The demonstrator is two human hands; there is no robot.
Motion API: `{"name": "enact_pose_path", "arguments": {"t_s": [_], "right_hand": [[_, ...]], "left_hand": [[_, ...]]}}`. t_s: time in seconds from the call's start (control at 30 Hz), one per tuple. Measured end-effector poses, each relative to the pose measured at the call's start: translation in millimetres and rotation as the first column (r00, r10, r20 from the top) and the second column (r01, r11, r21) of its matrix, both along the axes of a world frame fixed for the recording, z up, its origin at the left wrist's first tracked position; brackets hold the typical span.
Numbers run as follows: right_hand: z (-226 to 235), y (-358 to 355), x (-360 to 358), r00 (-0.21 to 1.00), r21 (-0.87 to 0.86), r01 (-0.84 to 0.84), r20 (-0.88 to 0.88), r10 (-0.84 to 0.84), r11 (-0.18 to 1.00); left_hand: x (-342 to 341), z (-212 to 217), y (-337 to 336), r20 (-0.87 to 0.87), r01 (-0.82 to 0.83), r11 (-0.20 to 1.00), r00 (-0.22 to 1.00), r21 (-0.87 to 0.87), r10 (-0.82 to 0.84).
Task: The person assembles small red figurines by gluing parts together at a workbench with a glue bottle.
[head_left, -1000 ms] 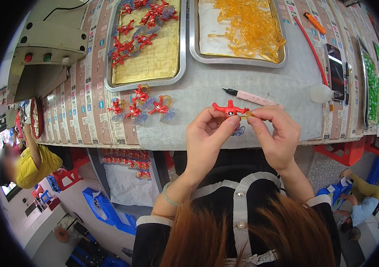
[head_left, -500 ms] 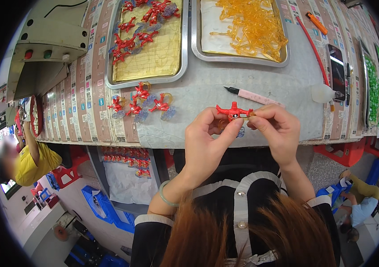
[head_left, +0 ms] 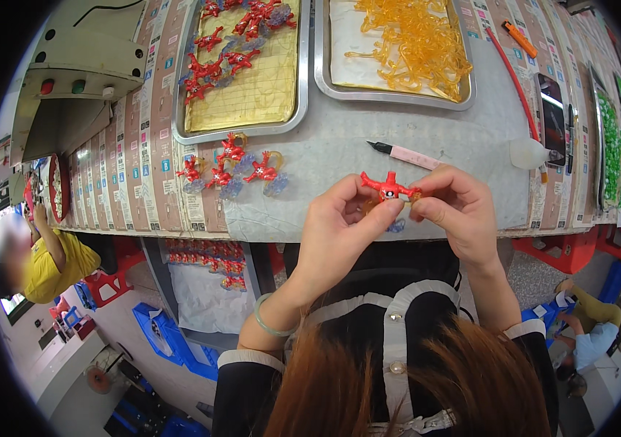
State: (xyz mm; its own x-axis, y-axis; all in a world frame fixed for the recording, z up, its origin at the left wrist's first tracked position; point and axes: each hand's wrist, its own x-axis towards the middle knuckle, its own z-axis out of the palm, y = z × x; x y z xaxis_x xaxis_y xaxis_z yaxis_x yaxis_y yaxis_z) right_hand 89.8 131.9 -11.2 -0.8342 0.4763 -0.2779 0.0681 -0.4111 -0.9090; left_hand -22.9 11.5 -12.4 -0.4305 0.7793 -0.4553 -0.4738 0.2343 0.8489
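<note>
Between my two hands, just above the near part of the table, is a small red plastic figure (head_left: 389, 187) with its arms spread. My left hand (head_left: 343, 227) is closed on its left side, thumb pressed across the lower body. At the figure's right arm, my right hand (head_left: 460, 211) pinches with thumb and forefinger, where a bit of amber plastic shows. A bluish clear piece (head_left: 396, 226) shows below the figure. Several finished-looking red figures with clear blue and amber parts (head_left: 230, 169) lie to the left. Beyond my hands rests a pink-handled craft knife (head_left: 416, 156).
A metal tray (head_left: 301, 87) of red figures stands far left; another tray (head_left: 390, 97) holds amber pieces. To the right are a white bottle (head_left: 527, 154), a phone (head_left: 551, 109), an orange cutter (head_left: 519, 39) and green parts (head_left: 614, 149). An open drawer (head_left: 208, 309) sits below the table. Other people sit either side.
The red figure has tilted and shifted slightly right and toward me. Both hands have moved a little with it, still gripping it.
</note>
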Motion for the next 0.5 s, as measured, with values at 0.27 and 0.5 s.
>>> {"name": "enact_pose_path", "arguments": {"t_s": [0.27, 0.5], "right_hand": [[-24.4, -13.7, 5.1, 0.942, 0.910, 0.309, -0.333, 0.042, 0.277], [-21.5, -20.9, 9.3, 0.928, 0.850, 0.302, -0.365, 0.068, 0.432]], "left_hand": [[-9.9, -13.4, 4.1, 0.722, -0.155, 0.963, 0.689, 0.221, -0.055], [-5.2, -16.9, 2.5, 0.568, -0.174, 0.927, 0.822, 0.332, -0.049]]}}
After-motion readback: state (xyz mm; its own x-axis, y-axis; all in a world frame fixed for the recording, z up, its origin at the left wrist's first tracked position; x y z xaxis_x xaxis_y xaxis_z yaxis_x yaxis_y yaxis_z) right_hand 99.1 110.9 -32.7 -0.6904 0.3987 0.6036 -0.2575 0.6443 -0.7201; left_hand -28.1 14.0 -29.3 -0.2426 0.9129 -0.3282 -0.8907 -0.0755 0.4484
